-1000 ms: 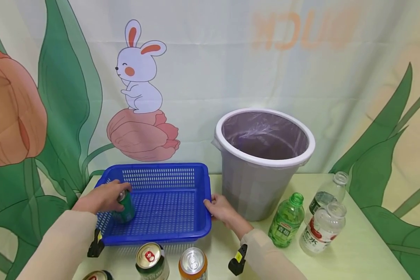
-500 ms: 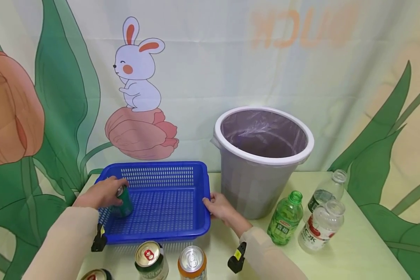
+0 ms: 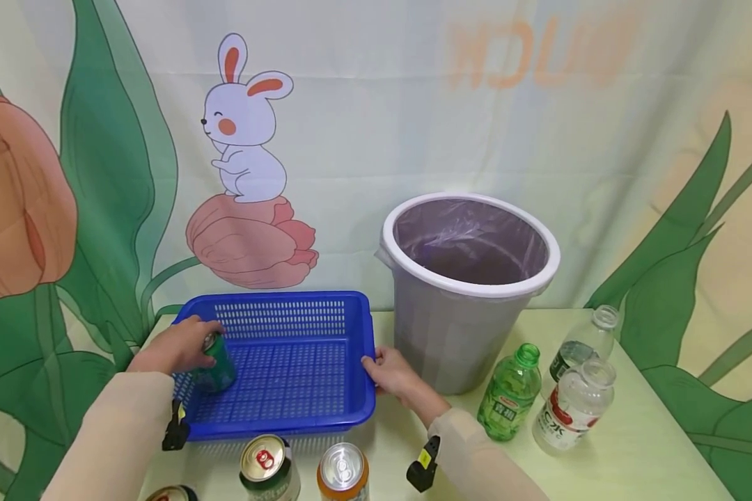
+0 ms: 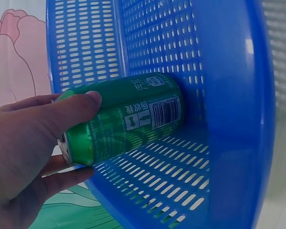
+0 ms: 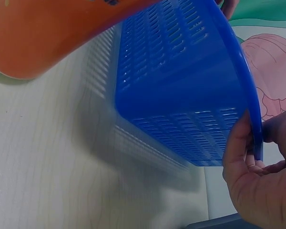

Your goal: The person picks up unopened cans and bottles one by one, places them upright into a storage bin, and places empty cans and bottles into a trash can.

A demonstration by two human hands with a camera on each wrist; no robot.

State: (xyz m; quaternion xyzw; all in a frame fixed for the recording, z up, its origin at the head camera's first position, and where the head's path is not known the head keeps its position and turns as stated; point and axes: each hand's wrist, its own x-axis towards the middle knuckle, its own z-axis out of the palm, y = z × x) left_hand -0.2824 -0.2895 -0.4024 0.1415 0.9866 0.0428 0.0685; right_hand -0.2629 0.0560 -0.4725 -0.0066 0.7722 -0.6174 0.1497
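Note:
My left hand [image 3: 182,346] grips a green drink can [image 3: 218,365] by its top end, inside the left part of a blue plastic basket [image 3: 294,423]. In the left wrist view the can [image 4: 133,114] stands with its base at the basket's slotted floor and its barcode showing; thumb and fingers wrap its upper end. My right hand [image 3: 397,376] pinches the basket's right rim, and in the right wrist view its thumb and fingers close on the blue edge [image 5: 250,95].
A grey lined bin [image 3: 457,334] stands right of the basket. Right of it are a green bottle [image 3: 510,396] and two clear bottles, one with a cherry label [image 3: 570,410]. In front stand a gold-topped can [image 3: 268,466], an orange can [image 3: 343,473] and another can [image 3: 172,494].
My left hand and the green can have shifted slightly left inside the basket. The right hand keeps its hold on the rim.

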